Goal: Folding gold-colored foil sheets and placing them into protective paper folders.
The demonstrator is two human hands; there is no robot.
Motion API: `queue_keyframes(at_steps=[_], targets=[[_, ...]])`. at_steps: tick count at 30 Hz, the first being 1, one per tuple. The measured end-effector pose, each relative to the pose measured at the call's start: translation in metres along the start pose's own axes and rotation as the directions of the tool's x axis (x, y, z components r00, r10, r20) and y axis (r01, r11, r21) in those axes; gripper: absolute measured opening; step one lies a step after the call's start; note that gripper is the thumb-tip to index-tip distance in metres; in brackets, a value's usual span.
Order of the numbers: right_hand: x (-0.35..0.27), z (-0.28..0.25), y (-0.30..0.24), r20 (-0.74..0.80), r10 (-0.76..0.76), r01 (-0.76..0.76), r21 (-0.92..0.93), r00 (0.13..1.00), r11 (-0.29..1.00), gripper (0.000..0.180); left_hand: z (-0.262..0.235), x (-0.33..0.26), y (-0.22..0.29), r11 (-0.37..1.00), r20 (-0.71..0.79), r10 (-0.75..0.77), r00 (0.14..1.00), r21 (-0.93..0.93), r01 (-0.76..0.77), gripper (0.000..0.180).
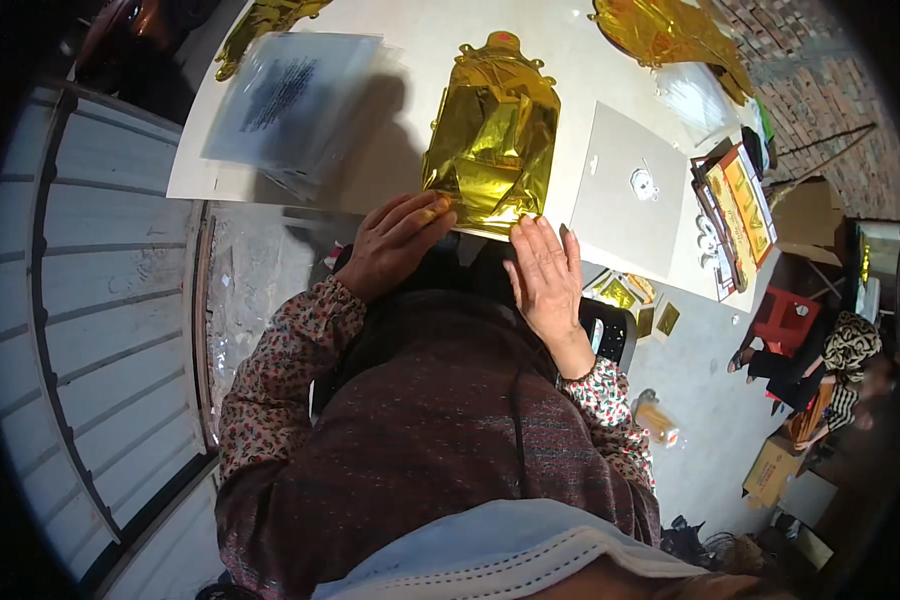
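Observation:
A gold foil balloon [495, 150], flat, creased and shaped like a bottle, lies on the pale table in front of me with its lower edge at the table's front. My left hand [398, 240] is at the balloon's lower left corner, its fingers bent together over the foil and its thumb hidden. At the lower right corner rests my right hand [548, 280], fingers stretched out, the tips touching the foil's edge.
Clear plastic bags [295, 100] lie stacked at the left. To the right are a grey-white card [632, 185] and printed colourful packaging [740, 220]. More gold foil [675, 40] sits at the far right. A person [830, 350] sits near a red stool [785, 318] beyond the table.

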State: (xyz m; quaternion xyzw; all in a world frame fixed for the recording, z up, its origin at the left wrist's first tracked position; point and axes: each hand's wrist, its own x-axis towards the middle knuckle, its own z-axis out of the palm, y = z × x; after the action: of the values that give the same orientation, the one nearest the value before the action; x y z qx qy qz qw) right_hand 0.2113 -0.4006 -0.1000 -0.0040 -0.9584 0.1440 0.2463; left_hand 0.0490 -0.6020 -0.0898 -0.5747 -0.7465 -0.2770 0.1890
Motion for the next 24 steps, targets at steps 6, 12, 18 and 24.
queue_keyframes(at_steps=[6, 12, 18, 24], targets=[[0.010, -0.015, 0.002, -0.221, 0.058, -0.038, 0.096, 0.973, 0.995, 0.048, 0.004, -0.004, -0.001, 0.999, -0.084, 0.010, 0.996, -0.041, -0.014, 0.035], [0.027, -0.011, 0.001, -0.184, -0.017, 0.032, 0.081, 0.983, 0.996, 0.039, 0.001, -0.003, -0.002, 0.982, -0.126, -0.046, 0.991, -0.186, 0.022, 0.023], [0.026, -0.011, 0.006, -0.221, -0.013, 0.044, 0.138, 0.975, 0.989, 0.033, -0.007, 0.002, -0.001, 0.985, -0.129, -0.065, 0.989, -0.169, 0.043, 0.023], [0.025, -0.012, 0.004, -0.212, 0.000, 0.034, 0.156, 0.977, 0.987, 0.031, -0.006, -0.001, 0.002, 0.974, -0.069, -0.158, 0.985, -0.177, 0.144, 0.027]])
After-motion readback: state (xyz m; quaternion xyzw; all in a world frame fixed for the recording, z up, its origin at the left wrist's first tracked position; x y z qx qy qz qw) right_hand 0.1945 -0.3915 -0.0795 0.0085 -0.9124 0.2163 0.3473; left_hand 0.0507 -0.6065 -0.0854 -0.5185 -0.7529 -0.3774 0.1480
